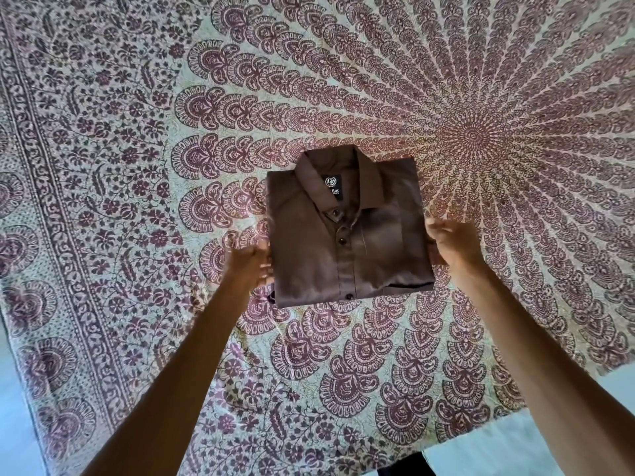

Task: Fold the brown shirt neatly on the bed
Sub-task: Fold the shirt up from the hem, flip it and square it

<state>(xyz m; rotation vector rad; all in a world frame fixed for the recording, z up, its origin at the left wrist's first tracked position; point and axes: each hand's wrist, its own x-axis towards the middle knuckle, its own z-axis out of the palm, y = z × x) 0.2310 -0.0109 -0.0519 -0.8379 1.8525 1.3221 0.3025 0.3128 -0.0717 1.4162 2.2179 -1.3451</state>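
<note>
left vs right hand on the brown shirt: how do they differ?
Side: the left hand is at the folded brown shirt's left edge, the right hand at its right edge.
Height: the left hand sits lower in the frame, nearer the shirt's bottom corner; the right hand is nearer mid-edge.
Shared: both are motion-blurred and reach in toward the shirt, so grip cannot be told.

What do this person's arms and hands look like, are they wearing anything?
The left arm and right arm are bare as far as the frame shows, with no sleeves. The left hand and right hand have no gloves, and no watch, bracelet or ring shows, though both hands are blurred.
</note>
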